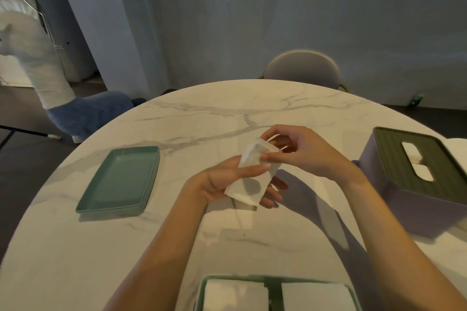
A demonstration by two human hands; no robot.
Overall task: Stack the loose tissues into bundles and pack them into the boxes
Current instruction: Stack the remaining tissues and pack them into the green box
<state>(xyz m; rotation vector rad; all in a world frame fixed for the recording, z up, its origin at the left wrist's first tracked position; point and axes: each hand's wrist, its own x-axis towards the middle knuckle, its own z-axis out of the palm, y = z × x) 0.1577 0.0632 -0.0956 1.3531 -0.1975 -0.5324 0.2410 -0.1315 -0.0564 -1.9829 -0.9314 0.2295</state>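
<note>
- Tissues [252, 179] sit mid-frame, held above the table [227, 108]
- Left hand [227, 182] fingers curl under them
- Right hand [298, 151] pinches their top edge

Small white folded paper tissue [250, 177] held above the marble tabletop, tilted, upper end curled open. Lilac plastic tissue box with dark green ribbed slotted lid [414, 182] at right, closed, white tissue showing in slot. Green open box [273, 283] at near edge, two white tissue stacks [235, 295] inside, side by side.
</note>
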